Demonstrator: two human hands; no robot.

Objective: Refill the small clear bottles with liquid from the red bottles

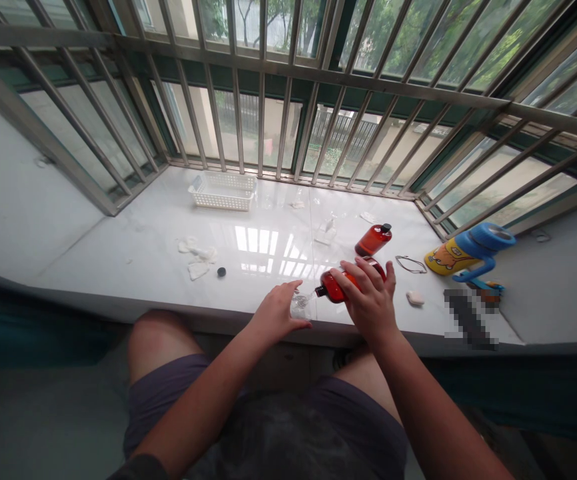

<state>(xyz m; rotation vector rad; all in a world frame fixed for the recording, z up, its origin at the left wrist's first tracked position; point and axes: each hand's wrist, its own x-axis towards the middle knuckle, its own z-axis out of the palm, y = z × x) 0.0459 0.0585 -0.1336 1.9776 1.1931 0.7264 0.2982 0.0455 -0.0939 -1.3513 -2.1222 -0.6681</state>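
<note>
My right hand point(371, 293) is wrapped round a reddish-brown bottle point(334, 287). The bottle is tipped to the left, its dark neck low, and a thin clear stream seems to run from its mouth. Just under that mouth, a small clear container point(301, 307) stands near the counter's front edge. The thumb and fingers of my left hand point(281, 307) curve round the container from the left. A black cap point(221, 272) lies on the counter left of my hands. A second reddish-brown bottle point(372, 240), capped, is behind the tilted one.
On the white counter point(158, 220) are a white basket point(223, 193), crumpled tissues point(197, 257), a clear pump-topped bottle point(327, 230), a cord loop point(411, 264) and a pale block point(415, 298). A blue-and-yellow flask point(463, 250) stands right. Metal window bars point(263, 120) rise behind.
</note>
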